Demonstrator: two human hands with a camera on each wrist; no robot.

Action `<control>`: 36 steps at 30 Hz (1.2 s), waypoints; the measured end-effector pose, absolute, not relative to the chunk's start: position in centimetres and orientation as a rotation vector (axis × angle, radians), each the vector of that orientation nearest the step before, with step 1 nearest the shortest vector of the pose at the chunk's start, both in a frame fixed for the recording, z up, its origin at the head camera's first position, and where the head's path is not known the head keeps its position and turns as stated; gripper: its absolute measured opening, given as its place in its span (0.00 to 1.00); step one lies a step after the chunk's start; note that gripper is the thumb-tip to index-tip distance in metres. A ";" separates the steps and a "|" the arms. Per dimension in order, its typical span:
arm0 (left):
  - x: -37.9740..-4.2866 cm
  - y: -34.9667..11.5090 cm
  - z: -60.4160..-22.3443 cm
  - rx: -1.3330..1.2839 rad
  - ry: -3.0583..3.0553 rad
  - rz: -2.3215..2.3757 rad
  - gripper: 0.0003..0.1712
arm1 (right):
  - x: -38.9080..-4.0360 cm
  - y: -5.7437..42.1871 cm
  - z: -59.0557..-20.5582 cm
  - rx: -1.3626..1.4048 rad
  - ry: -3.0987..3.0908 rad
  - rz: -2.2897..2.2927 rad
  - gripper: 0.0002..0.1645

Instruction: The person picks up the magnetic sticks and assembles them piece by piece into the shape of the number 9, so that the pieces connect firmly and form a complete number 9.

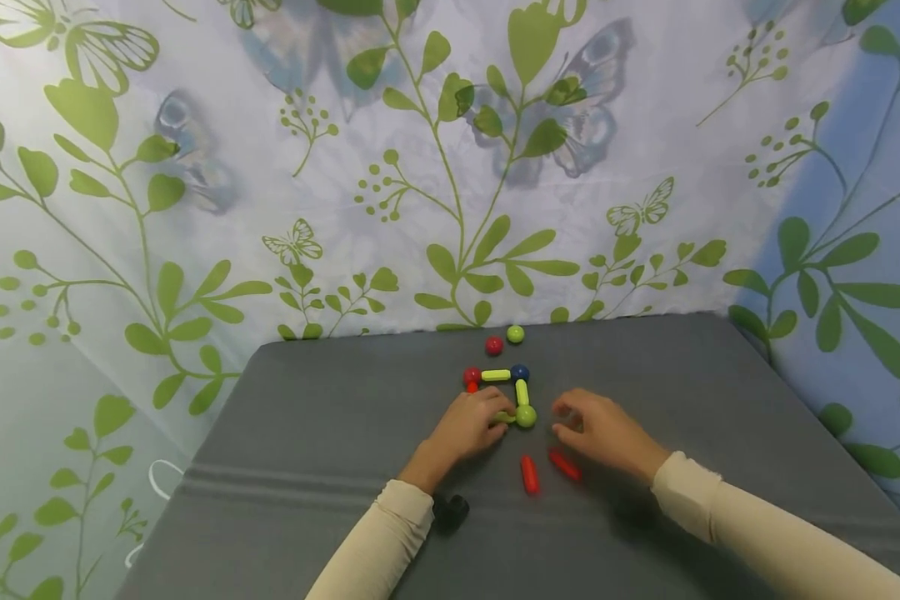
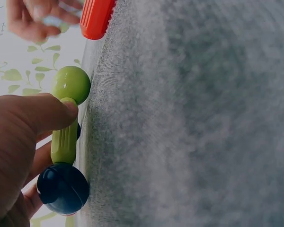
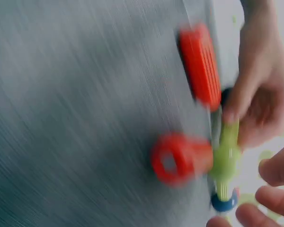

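Note:
My left hand (image 1: 474,423) pinches a green stick (image 2: 64,142) between thumb and fingers. That stick joins a green ball (image 2: 72,84) to a dark blue ball (image 2: 63,189), seen in the left wrist view; in the head view the hand hides this blue ball. The joined shape also has a second blue ball (image 1: 520,372), a red ball (image 1: 472,377), more green sticks and a partly covered red stick (image 1: 472,388). To the right of the green corner, my right hand (image 1: 603,429) holds nothing, its fingers loosely bent and apart.
Two loose red sticks, one upright in the head view (image 1: 530,475) and one slanted (image 1: 565,464), lie nearer me. A loose red ball (image 1: 494,345) and green ball (image 1: 515,334) sit at the grey table's (image 1: 330,417) back edge, before a patterned curtain (image 1: 330,167).

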State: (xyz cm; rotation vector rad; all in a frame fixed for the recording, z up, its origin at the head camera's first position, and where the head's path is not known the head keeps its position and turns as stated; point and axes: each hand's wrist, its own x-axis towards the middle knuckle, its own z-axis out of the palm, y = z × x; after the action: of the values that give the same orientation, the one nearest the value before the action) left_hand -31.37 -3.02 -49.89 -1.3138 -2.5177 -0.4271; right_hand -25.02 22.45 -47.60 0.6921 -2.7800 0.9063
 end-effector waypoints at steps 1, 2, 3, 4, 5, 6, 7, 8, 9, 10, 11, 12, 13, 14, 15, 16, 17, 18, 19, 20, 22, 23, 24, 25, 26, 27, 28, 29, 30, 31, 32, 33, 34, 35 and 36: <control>-31.5 -3.1 -49.7 -1.313 -2.520 -0.432 0.12 | -24.4 22.2 -47.5 0.687 -2.782 0.889 0.12; -31.7 -3.1 -49.5 -1.310 -2.520 -0.434 0.12 | -23.9 22.0 -47.5 0.692 -2.781 0.869 0.12; -31.7 -3.2 -49.3 -1.309 -2.520 -0.440 0.12 | -23.3 21.8 -47.5 0.701 -2.780 0.845 0.12; -31.8 -3.2 -49.2 -1.310 -2.519 -0.443 0.12 | -22.8 21.5 -47.7 0.717 -2.777 0.826 0.12; -31.8 -3.2 -49.1 -1.313 -2.518 -0.445 0.12 | -22.4 21.2 -47.9 0.728 -2.773 0.793 0.12; -31.8 -3.2 -49.1 -1.314 -2.520 -0.445 0.12 | -22.0 21.0 -48.2 0.740 -2.769 0.756 0.12; -31.8 -3.2 -49.1 -1.317 -2.520 -0.442 0.12 | -21.8 20.8 -48.4 0.751 -2.758 0.725 0.13; -31.8 -3.2 -49.2 -1.318 -2.520 -0.437 0.11 | -21.5 20.6 -48.7 0.756 -2.748 0.704 0.14; -31.8 -3.2 -49.3 -1.321 -2.523 -0.435 0.11 | -21.4 20.4 -48.9 0.751 -2.741 0.685 0.15; -31.8 -3.2 -49.4 -1.322 -2.526 -0.431 0.11 | -21.3 20.2 -49.0 0.742 -2.735 0.678 0.16; -31.7 -3.1 -49.5 -1.319 -2.527 -0.426 0.11 | -21.2 20.1 -49.2 0.727 -2.735 0.666 0.17; -31.7 -3.1 -49.6 -1.316 -2.529 -0.424 0.11 | -21.3 19.9 -49.3 0.707 -2.741 0.672 0.17; -31.7 -3.1 -49.7 -1.313 -2.529 -0.424 0.11 | -21.3 19.8 -49.4 0.683 -2.749 0.682 0.17; -31.7 -3.1 -49.7 -1.310 -2.526 -0.426 0.11 | -21.5 19.7 -49.4 0.655 -2.764 0.697 0.17; -31.7 -3.1 -49.8 -1.308 -2.526 -0.429 0.11 | -21.6 19.6 -49.5 0.622 -2.785 0.718 0.16; -31.6 -3.0 -49.8 -1.305 -2.523 -0.432 0.11 | -21.8 19.6 -49.5 0.590 -2.807 0.737 0.16; -31.6 -3.0 -49.8 -1.304 -2.519 -0.435 0.11 | -22.0 19.5 -49.5 0.559 -2.827 0.759 0.15; -31.6 -3.0 -49.8 -1.307 -2.514 -0.440 0.11 | -22.1 19.5 -49.5 0.532 -2.838 0.778 0.14; -31.7 -2.9 -49.8 -1.306 -2.514 -0.439 0.11 | -22.3 19.5 -49.6 0.510 -2.844 0.796 0.14; -31.6 -2.9 -49.7 -1.307 -2.510 -0.439 0.11 | -22.5 19.5 -49.6 0.491 -2.844 0.815 0.14; -31.7 -2.8 -49.7 -1.310 -2.504 -0.436 0.11 | -22.6 19.5 -49.6 0.460 -2.830 0.850 0.15; -31.8 -2.8 -49.7 -1.309 -2.502 -0.432 0.11 | -22.7 19.4 -49.6 0.444 -2.819 0.869 0.15; -31.8 -2.7 -49.7 -1.309 -2.501 -0.430 0.11 | -22.8 19.4 -49.6 0.424 -2.812 0.890 0.15; -31.8 -2.7 -49.7 -1.308 -2.500 -0.427 0.10 | -22.9 19.3 -49.5 0.407 -2.804 0.915 0.15; -31.9 -2.6 -49.7 -1.309 -2.496 -0.428 0.10 | -23.0 19.3 -49.5 0.385 -2.799 0.937 0.15; -31.9 -2.6 -49.7 -1.309 -2.493 -0.426 0.10 | -23.1 19.2 -49.4 0.365 -2.794 0.965 0.15; -31.9 -2.5 -49.7 -1.308 -2.494 -0.426 0.10 | -23.3 19.1 -49.4 0.344 -2.789 0.993 0.15; -31.9 -2.4 -49.7 -1.310 -2.496 -0.430 0.10 | -23.5 19.1 -49.4 0.326 -2.784 1.025 0.14; -31.9 -2.4 -49.7 -1.314 -2.498 -0.434 0.10 | -23.6 19.1 -49.4 0.309 -2.780 1.060 0.14; -31.8 -2.3 -49.6 -1.319 -2.499 -0.438 0.10 | -23.8 19.1 -49.3 0.295 -2.773 1.093 0.14; -31.8 -2.2 -49.6 -1.324 -2.505 -0.442 0.10 | -23.9 19.1 -49.3 0.272 -2.772 1.127 0.13; -31.7 -2.2 -49.6 -1.328 -2.511 -0.443 0.10 | -24.0 19.1 -49.3 0.251 -2.772 1.161 0.13; -31.7 -2.1 -49.5 -1.332 -2.519 -0.447 0.11 | -24.2 19.1 -49.3 0.223 -2.775 1.194 0.13; -31.6 -2.0 -49.5 -1.336 -2.525 -0.448 0.11 | -24.2 19.1 -49.3 0.198 -2.779 1.224 0.12; -31.5 -2.0 -49.5 -1.335 -2.531 -0.443 0.11 | -24.3 19.1 -49.3 0.175 -2.783 1.246 0.12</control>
State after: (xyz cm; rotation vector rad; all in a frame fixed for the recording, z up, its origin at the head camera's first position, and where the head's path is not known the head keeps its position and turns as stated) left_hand -31.53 -1.99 -49.46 -1.3352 -2.5314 -0.4426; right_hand -24.29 19.10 -49.28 0.1745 -2.7831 1.2459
